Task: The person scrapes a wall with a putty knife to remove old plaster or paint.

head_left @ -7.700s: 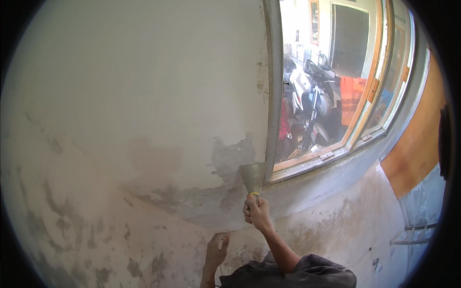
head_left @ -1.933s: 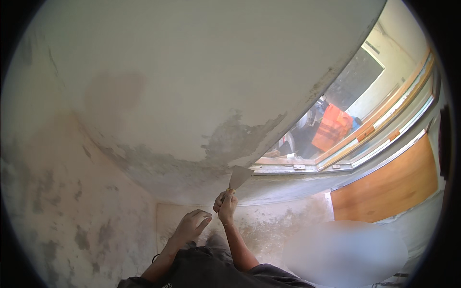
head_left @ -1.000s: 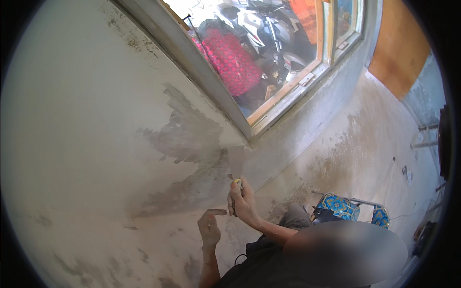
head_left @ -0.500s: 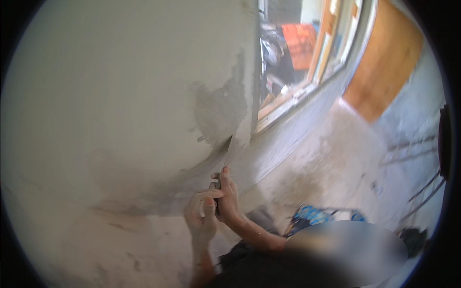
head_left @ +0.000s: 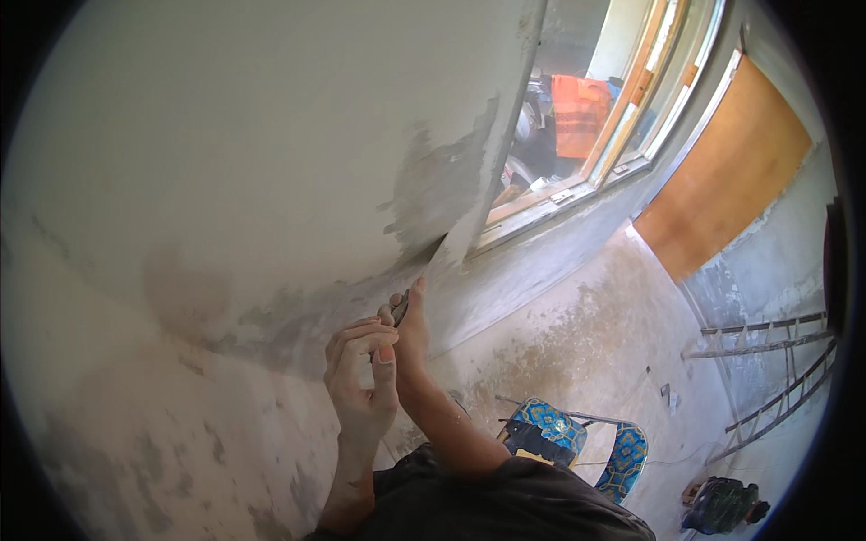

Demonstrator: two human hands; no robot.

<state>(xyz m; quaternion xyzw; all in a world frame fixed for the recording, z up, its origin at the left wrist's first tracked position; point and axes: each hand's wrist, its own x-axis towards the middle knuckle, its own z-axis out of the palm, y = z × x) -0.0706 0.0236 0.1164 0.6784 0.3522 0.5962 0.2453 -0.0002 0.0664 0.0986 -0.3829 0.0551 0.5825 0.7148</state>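
Observation:
My right hand (head_left: 413, 343) is closed around the handle of a putty knife (head_left: 437, 252), thumb stretched along it toward the blade. The thin blade points up and away, its tip at the lower edge of a darker grey patch (head_left: 437, 180) on the pale wall (head_left: 271, 135); contact is hard to judge. Just left of and below it, my left hand (head_left: 361, 365) has bent fingers, with the thumb close to the fingertips. Those fingertips meet the right hand near the handle's lower end. Whatever they pinch, if anything, is hidden.
A window with a wooden frame (head_left: 577, 185) opens at upper right, an orange cloth (head_left: 580, 117) behind it. Farther right are an orange-brown panel (head_left: 735, 171) and a ladder (head_left: 767, 347). A blue patterned chair (head_left: 622, 460) stands at lower right, near a dark bundle (head_left: 722, 505).
The view has shifted, bringing the chair and ladder out more clearly. Both hands and the putty knife sit slightly farther left and higher in the picture. The right hand keeps its hold.

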